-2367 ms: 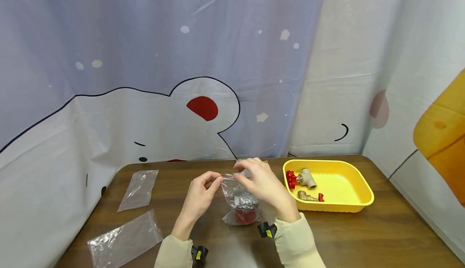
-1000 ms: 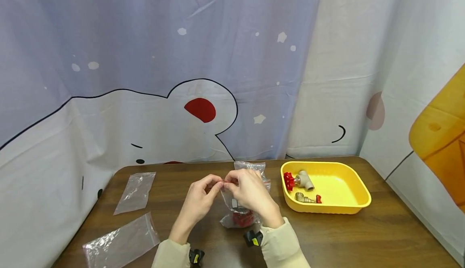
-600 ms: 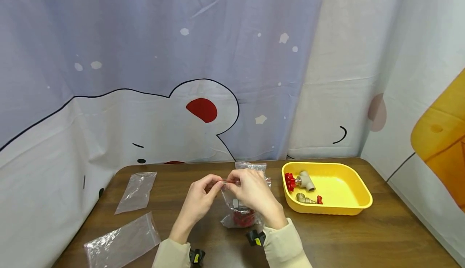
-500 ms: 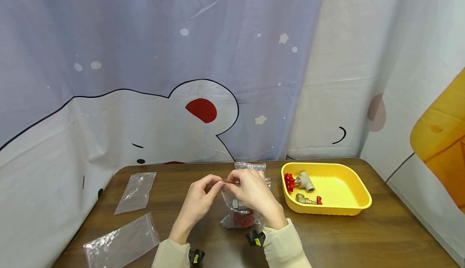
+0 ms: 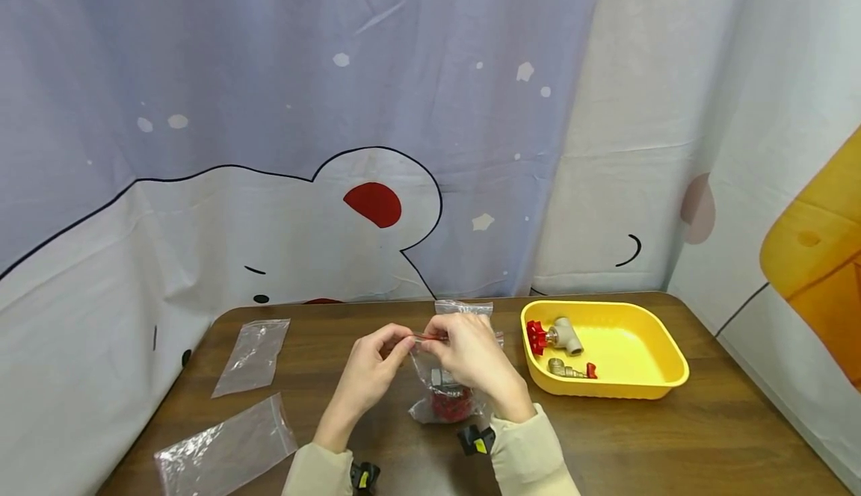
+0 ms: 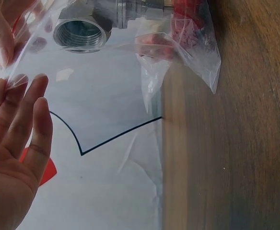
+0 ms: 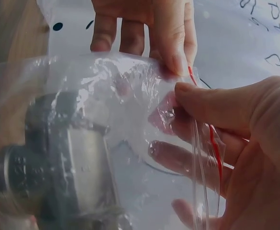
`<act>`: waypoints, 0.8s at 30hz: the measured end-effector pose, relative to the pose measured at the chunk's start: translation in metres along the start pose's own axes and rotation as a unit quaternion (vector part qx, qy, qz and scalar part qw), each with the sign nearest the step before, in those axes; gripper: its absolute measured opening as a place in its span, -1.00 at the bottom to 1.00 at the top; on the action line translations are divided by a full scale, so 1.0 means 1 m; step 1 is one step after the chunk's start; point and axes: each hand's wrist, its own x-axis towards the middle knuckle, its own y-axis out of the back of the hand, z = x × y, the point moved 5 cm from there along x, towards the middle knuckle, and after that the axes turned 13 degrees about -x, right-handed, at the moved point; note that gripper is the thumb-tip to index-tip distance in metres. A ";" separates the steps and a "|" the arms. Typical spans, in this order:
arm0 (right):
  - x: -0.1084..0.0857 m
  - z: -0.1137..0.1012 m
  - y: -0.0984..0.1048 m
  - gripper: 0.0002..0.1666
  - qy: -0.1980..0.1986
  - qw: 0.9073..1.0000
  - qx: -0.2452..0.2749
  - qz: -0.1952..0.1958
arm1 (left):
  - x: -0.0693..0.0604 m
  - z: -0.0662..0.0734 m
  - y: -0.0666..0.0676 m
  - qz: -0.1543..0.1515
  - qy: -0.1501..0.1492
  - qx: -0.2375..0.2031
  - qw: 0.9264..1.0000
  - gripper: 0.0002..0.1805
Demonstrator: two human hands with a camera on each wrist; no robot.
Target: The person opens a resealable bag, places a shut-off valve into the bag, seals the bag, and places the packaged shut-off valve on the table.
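Observation:
A clear zip bag [image 5: 421, 365] with a red line along its top hangs between both hands. Inside it is a metal valve [image 6: 82, 26] with a threaded opening and a red handle [image 5: 451, 404] at the bottom. The left hand [image 5: 368, 369] pinches the bag's top edge at its left corner between thumb and finger, other fingers spread. Close beside it, the right hand [image 5: 474, 358] pinches the same edge, thumb on the near side in the right wrist view. Another clear bag [image 5: 464, 307] lies behind the right hand, its contents hidden.
A yellow tray [image 5: 632, 390] at the right holds a grey valve [image 5: 565, 335] with a red wheel and a small brass valve [image 5: 561, 367] with a red handle. Two flat clear bags [image 5: 252, 356] [image 5: 229, 444] lie on the table's left. A printed curtain [image 5: 269, 107] stands behind.
Since the oldest frame, the right hand has moved left and closed its fingers on the bag's top edge near the left hand. Over the last half second it has shifted slightly right.

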 end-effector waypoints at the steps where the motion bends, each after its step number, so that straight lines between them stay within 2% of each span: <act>1: 0.000 0.000 0.000 -0.90 0.000 1.000 -0.001 0.000 | 0.000 0.000 0.000 -0.001 0.001 0.000 1.000 -0.94; 12: -0.001 0.002 0.002 -0.88 -0.003 0.999 -0.047 -0.013 | -0.001 -0.001 0.002 0.004 0.020 -0.002 1.000 -0.94; 24: -0.001 0.005 0.004 -0.77 -0.006 1.000 -0.024 -0.001 | 0.001 -0.002 0.001 -0.005 0.020 -0.013 1.000 -0.94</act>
